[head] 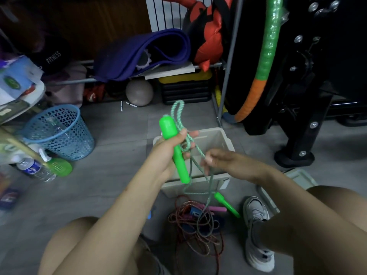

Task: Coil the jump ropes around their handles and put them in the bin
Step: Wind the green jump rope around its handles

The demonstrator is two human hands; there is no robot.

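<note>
Green jump rope above the bin

The left hand (168,153) grips a bright green plastic handle (174,149); the right hand (222,161) pinches its pale green woven rope (198,153) over the grey plastic bin (224,139).

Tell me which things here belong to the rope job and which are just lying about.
Job: green handle in left hand; green rope in right hand; beige bin; red rope.
Lying about: blue basket; grey ball; water bottle.

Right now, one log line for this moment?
left hand: grips green handle | right hand: pinches green rope | bin: no rope in view
</note>
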